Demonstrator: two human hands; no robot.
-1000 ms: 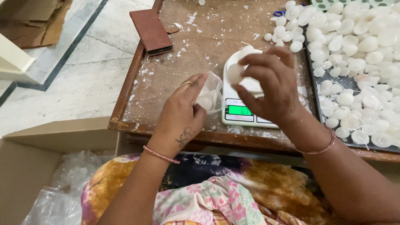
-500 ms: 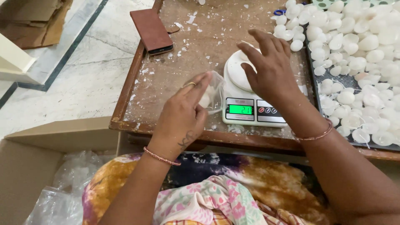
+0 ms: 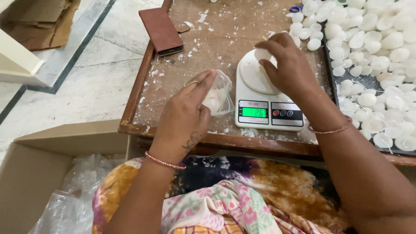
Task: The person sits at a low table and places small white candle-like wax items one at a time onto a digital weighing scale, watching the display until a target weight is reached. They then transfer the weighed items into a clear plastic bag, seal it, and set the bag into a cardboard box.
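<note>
Cardboard of an open box (image 3: 39, 173) fills the lower left of the frame, with crumpled clear plastic (image 3: 73, 195) lying inside it. Above it, at lower centre, the left hand (image 3: 184, 117) is seen closed around the mouth of a small clear plastic bag (image 3: 221, 97), which rests on the brown wooden tray (image 3: 182, 73) just left of the scale. A few small white pieces are held inside the bag.

The bag is judged to be thin, soft and slippery; it is best pinched at its gathered mouth, as is done here, so that the contents are not spilled.

To the right of centre, a white kitchen scale (image 3: 266, 97) with a lit green display is set on the tray. The right hand (image 3: 288, 65) is laid over the round weighing plate, its fingers curled around a small white piece (image 3: 262, 54) at the plate's far edge. Whether the piece is lifted or resting on the plate cannot be told.

The white pieces are judged to be light, hollow and brittle, so a gentle grip by the rim with the fingertips is called for; white flakes scattered over the tray suggest that they chip easily.

At the right and upper right, a large heap of white pieces (image 3: 372, 56) is spread on a dark tray (image 3: 331, 86). At upper centre-left, a brown wallet-like case (image 3: 161, 30) lies on the wooden tray's far corner.
</note>
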